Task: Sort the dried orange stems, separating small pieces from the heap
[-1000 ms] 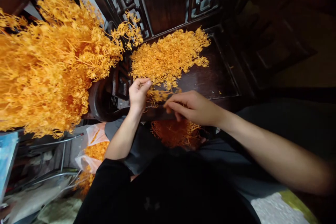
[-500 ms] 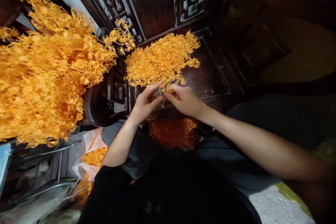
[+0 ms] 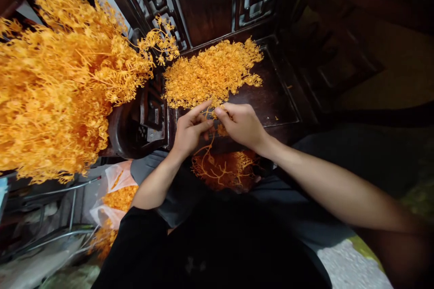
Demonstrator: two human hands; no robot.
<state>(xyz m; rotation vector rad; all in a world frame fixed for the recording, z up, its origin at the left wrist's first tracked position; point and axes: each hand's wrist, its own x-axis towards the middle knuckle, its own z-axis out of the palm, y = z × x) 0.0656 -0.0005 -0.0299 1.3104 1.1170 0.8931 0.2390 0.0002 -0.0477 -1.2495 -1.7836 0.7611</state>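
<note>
My left hand (image 3: 190,133) is closed, thumb and fingers pinching the thin stem of an orange branched sprig (image 3: 210,159) that hangs below it. Close beside it, my right hand (image 3: 242,124) is also closed, its thumb and forefinger pinched on small orange pieces at the sprig's upper part. The fingertips hide much of what is held. Just beyond my hands, a heap of small orange star-like pieces (image 3: 210,72) lies on a dark carved wooden seat (image 3: 267,88). Orange stems (image 3: 240,167) show between my knees, under the hands.
A large mass of orange branched sprigs (image 3: 57,95) rises at the left, beside the wooden armrest (image 3: 118,133). Lower left, a pale plastic bag (image 3: 117,176) holds more orange pieces near metal tubing (image 3: 73,212). The carved seat back (image 3: 203,4) stands behind the heap.
My right hand's fingers have come together in a pinch near the left hand. The sprig's branching stem now hangs lower below my hands. The view has shifted slightly.
</note>
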